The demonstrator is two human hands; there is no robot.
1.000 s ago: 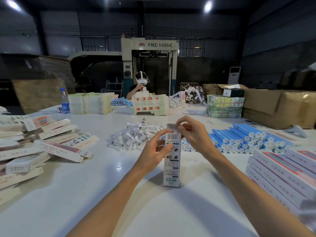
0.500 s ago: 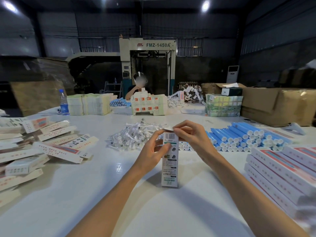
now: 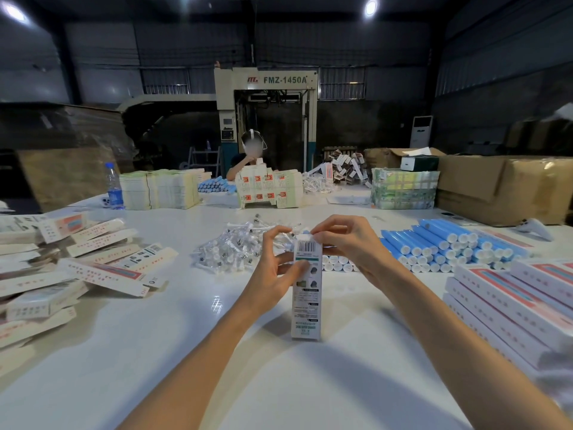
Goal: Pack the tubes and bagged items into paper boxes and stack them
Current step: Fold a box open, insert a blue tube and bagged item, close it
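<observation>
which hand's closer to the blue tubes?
Right. The right hand pinches the top of the box, just left of the blue tubes; the left hand holds the box's other side, farther off.

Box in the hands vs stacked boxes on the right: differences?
The held box stands upright, gripped by the left hand and right hand; the stacked boxes lie flat, untouched. The held box shows a barcode face; the stacked boxes show red and blue stripes. Both are long white paper boxes.
</observation>
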